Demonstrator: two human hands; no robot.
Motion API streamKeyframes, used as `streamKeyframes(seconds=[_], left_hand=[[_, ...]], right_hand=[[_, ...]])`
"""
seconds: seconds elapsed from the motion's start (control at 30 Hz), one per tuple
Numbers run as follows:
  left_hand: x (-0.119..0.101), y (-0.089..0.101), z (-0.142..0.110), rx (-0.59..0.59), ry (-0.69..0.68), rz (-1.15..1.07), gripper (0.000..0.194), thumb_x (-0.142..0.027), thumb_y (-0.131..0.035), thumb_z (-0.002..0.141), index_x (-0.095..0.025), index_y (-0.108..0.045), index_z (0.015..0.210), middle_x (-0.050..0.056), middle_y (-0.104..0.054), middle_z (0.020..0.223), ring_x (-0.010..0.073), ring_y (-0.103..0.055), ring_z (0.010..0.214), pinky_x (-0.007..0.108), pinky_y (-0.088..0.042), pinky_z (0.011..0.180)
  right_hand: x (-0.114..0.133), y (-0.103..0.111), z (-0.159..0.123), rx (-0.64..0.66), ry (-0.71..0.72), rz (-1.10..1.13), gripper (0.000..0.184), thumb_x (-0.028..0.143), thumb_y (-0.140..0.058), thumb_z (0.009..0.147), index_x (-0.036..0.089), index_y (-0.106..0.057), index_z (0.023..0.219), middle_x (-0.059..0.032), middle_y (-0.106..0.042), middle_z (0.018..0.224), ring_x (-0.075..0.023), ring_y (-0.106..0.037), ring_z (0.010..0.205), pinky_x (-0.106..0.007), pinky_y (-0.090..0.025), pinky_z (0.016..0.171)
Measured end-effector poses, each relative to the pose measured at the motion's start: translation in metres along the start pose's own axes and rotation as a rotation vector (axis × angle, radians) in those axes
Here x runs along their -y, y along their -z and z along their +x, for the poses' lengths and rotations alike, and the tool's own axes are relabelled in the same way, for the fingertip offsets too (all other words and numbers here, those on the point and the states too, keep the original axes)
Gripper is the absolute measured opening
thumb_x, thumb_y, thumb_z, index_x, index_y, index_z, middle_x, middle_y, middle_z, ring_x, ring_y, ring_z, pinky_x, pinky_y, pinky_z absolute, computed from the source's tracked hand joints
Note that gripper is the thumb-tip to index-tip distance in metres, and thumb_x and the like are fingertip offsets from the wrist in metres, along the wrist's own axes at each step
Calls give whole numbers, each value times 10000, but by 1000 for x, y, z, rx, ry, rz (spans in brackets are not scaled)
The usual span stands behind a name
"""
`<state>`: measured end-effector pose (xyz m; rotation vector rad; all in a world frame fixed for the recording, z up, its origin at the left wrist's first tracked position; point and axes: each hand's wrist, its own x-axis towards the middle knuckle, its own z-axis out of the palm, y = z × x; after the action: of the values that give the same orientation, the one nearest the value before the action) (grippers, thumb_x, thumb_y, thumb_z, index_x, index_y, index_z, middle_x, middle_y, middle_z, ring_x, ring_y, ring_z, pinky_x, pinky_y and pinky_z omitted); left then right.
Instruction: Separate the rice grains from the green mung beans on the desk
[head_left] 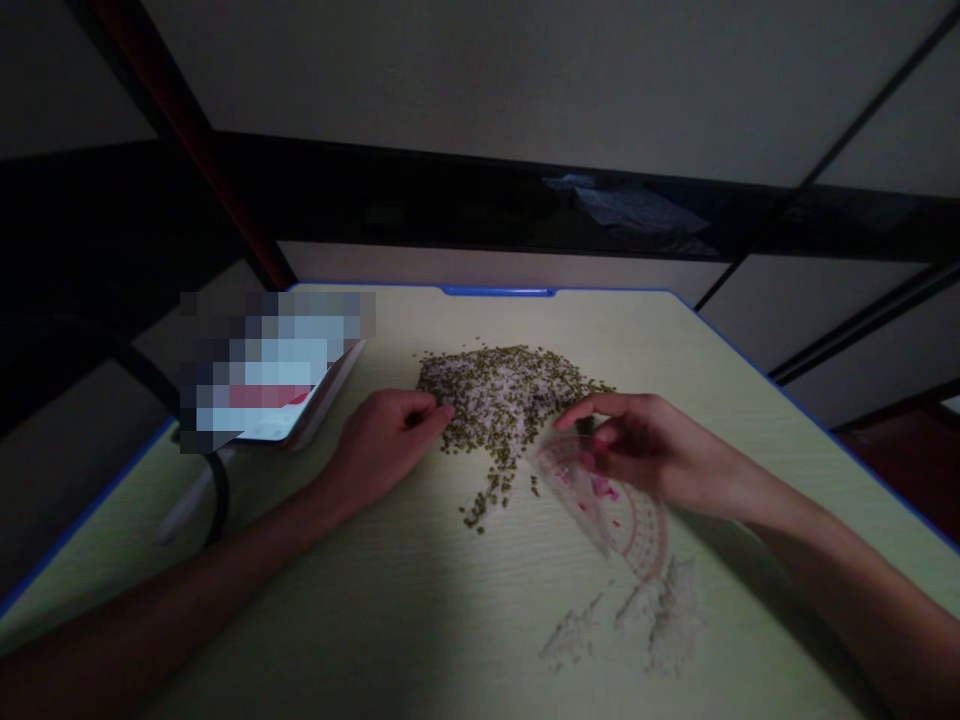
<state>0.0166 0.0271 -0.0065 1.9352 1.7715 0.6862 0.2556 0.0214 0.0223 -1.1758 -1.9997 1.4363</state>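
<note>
Right hand (656,450) pinches a clear protractor (619,512). Left hand (384,440) curls by the seed pile (502,390); can't tell what's inside. A lit screen (270,390) sits by the tabletop's (375,620) left edge.

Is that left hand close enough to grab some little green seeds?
Probably yes: the left hand is right at the left edge of the seed pile, with nothing visible between.
</note>
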Motion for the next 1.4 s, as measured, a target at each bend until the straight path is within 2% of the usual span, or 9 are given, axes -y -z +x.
streamKeyframes(seconds=[0.1,0.17,0.27,0.43,1.03,1.17,1.3,1.4], left_hand=[[0,0,0,0,2,0,356,-372,-409,716,-189,-287,436,-64,-262,431,77,-302,453,219,-196,458],[0,0,-1,-3,8,-1,359,-370,-410,714,-190,-279,433,-64,-257,432,76,-298,453,217,-198,459],[1,0,-1,-5,20,1,356,-370,-412,713,-191,-283,433,-64,-263,435,78,-304,455,218,-199,461],[1,-1,-1,-5,13,-4,352,-375,-416,711,-192,-294,436,-61,-267,440,82,-307,460,218,-204,460],[1,0,-1,-9,3,19,356,-390,-408,715,-196,-275,448,-62,-276,445,86,-310,468,220,-209,463],[1,0,-1,-10,-4,14,356,-393,-409,717,-197,-281,449,-61,-284,445,89,-316,470,222,-207,464],[1,0,-1,-9,-14,15,354,-383,-410,718,-196,-281,446,-60,-281,440,90,-318,467,224,-209,464],[1,-1,-1,-13,-13,17,354,-390,-412,717,-196,-294,445,-60,-292,439,91,-324,467,225,-209,464]], right_hand=[[2,-5,-1,42,-63,49,233,17,-467,698,128,-499,900,77,-447,508,-11,-366,342,-111,-308,294],[3,-10,-1,69,-97,96,193,20,-462,701,139,-479,852,79,-455,507,-9,-352,308,-113,-319,261],[2,-16,0,87,-119,160,161,14,-460,701,149,-453,787,61,-502,531,-21,-415,324,-119,-370,274],[-3,-20,0,133,-130,188,116,49,-468,731,158,-438,754,45,-544,551,-23,-459,313,-116,-366,283],[-3,9,3,89,-213,31,94,110,-528,694,156,-447,698,34,-561,489,-46,-497,343,-130,-369,319],[3,13,2,-39,-152,76,102,137,-561,677,149,-464,705,28,-551,485,-37,-452,344,-143,-359,330],[8,18,1,-269,20,188,306,187,-590,683,152,-451,953,49,-539,486,-47,-412,344,-159,-337,333],[6,23,0,-301,50,172,327,232,-595,703,155,-456,989,51,-521,491,-58,-412,370,-174,-327,355]])
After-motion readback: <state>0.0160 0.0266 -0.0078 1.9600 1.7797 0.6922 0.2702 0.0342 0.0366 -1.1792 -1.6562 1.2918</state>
